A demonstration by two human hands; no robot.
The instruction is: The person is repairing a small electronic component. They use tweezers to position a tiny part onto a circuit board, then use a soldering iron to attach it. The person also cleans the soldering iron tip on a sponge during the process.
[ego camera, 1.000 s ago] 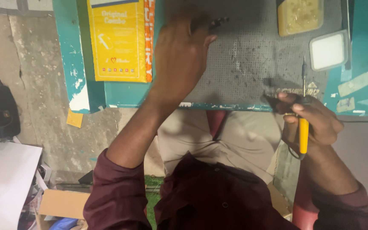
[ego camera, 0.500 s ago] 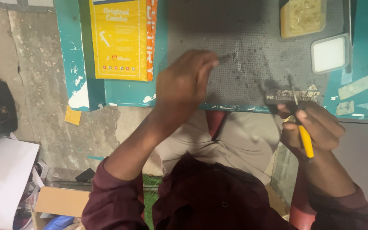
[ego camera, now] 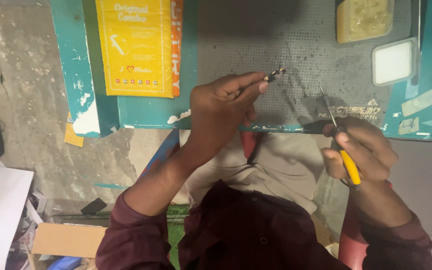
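Observation:
My left hand pinches a small dark part with gold-coloured specks between thumb and fingertips, held just above the grey perforated mat. My right hand grips a thin tool with a yellow handle; its metal tip points up and to the left over the mat's near edge, a short way right of the small part. Tip and part are apart.
The mat lies on a chipped teal table. A yellow printed packet lies at the left. A yellowish block and a white square lidded box sit at the far right. Tape strips stick near the right edge. Cardboard lies on the floor.
My left hand has drawn back from the far part of the mat toward me, now holding the small part up. My right hand with the yellow-handled tool shifted slightly.

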